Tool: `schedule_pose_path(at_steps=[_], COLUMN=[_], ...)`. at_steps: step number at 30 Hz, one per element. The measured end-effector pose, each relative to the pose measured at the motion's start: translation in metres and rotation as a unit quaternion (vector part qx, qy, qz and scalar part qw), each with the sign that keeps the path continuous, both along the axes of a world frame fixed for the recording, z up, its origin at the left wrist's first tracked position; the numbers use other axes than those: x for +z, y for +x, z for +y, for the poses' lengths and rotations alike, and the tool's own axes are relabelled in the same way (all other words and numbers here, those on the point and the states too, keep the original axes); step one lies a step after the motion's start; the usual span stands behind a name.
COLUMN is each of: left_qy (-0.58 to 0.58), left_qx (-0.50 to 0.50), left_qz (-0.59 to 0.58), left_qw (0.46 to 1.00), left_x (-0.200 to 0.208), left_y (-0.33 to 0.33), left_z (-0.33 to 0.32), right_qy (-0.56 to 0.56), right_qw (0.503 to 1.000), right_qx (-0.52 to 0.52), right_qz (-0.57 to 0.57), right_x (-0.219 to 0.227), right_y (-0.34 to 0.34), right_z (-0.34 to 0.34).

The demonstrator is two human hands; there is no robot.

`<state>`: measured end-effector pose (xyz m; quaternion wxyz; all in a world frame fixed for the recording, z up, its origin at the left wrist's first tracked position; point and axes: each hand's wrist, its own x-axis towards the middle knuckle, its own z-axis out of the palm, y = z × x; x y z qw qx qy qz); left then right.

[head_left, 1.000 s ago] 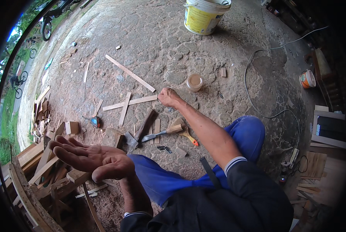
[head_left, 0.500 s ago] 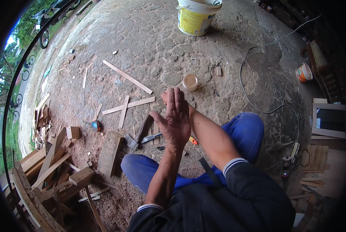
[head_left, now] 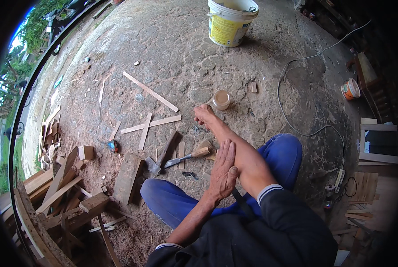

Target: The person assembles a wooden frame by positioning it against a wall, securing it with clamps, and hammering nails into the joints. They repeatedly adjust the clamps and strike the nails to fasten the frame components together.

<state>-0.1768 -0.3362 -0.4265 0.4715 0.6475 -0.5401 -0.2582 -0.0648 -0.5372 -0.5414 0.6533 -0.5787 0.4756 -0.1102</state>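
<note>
Jar [head_left: 221,100] — beside right fingers [head_left: 200,117], wooden strips [head_left: 163,121] leftward

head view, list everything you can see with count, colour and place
Bucket: 1, white and yellow, top
Jar: 1, clear and tan, near centre
Wooden strips: several, pale, centre, two crossing
Chisel: 1, grey and tan, lower centre
Axe-like tool: 1, grey and dark brown, by chisel
Tape measure: 1, blue and dark, left of centre
Plank: 1, brown, below tape measure
Block: 1, tan, left
Scrap wood: many, brown, lower left
Cable: 1, grey, right
Tub: 1, white and orange, far right
Framed panel: 1, pale and dark, right edge
Trousers: 1 pair, blue, bottom centre
Left hand: 1, bare, at right forearm
Right hand: 1, bare, curled near jar
</note>
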Motion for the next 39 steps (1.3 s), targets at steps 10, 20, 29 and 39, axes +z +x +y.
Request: schedule_pose_path(at_steps=[10,20,29,39], left_qy=[0.014,-0.136,-0.103,-0.061], left_qx=[0.286,0.334,0.531,0.452], left_qz=[0.377,0.712,0.686,0.680], left_qw=[0.881,0.603,0.488,0.574], left_x=[-0.063,-0.133,-0.158,-0.127], left_y=[0.074,0.155,0.181,0.145], left_z=[0.087,0.056,0.067,0.086], right_qy=[0.032,0.178,-0.062,-0.304], right_qw=[0.990,0.935,0.946,0.909], right_qx=[0.135,0.282,0.312,0.218], right_qz=[-0.011,-0.122,-0.056,0.182], right_x=[-0.027,-0.014,-0.039,-0.176], right_y=[-0.019,-0.016,-0.008,-0.017], right_z=[-0.047,0.025,0.084,0.015])
